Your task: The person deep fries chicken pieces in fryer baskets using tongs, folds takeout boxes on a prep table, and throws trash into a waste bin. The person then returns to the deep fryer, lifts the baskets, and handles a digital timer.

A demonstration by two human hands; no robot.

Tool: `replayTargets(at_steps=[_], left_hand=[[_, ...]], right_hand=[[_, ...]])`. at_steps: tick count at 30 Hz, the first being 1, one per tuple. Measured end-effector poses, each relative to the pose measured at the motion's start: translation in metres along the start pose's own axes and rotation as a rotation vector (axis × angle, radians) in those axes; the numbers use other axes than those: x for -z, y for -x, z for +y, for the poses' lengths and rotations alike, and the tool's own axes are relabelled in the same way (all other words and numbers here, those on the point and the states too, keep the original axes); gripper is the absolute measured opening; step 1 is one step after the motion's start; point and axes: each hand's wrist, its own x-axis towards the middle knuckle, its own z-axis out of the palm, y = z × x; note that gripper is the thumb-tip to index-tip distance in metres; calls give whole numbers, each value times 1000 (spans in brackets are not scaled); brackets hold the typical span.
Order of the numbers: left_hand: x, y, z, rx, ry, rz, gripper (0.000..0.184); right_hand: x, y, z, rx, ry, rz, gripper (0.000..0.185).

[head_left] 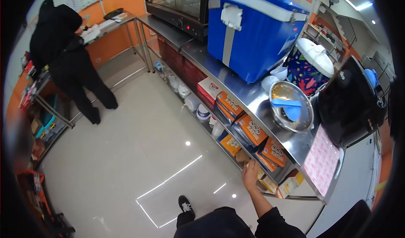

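My right hand (250,174) reaches down from a dark sleeve to the lower shelves under the steel counter. Its fingers are stretched toward a brown, paper-like item (242,156), close to the fingertips; whether they touch it I cannot tell. Orange boxes marked KATSU (252,129) stand in stacks on the shelf just above. Beside the brown item is a yellow-orange box (230,145). Yellow and white cartons (268,183) sit just right of my hand. My left hand is out of view.
On the steel counter (249,95) stand a blue cooler box (253,35), a metal bowl (278,122) with blue utensils, a patterned container (301,69) and a black appliance (350,103). A person in black (63,48) works at a far-left table.
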Motion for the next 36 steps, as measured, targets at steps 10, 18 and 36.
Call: replayTargets(at_steps=[10, 18, 36], left_hand=[[459, -62, 378, -1279, 1419, 254, 27], [291, -37, 496, -1262, 2130, -760, 96], [342, -27, 375, -839, 2712, -288, 68]], right_hand=[[-98, -119, 47, 222, 445, 211, 20], [-40, -106, -75, 21, -621, -572, 26], [-232, -232, -26, 336, 561, 168, 11]])
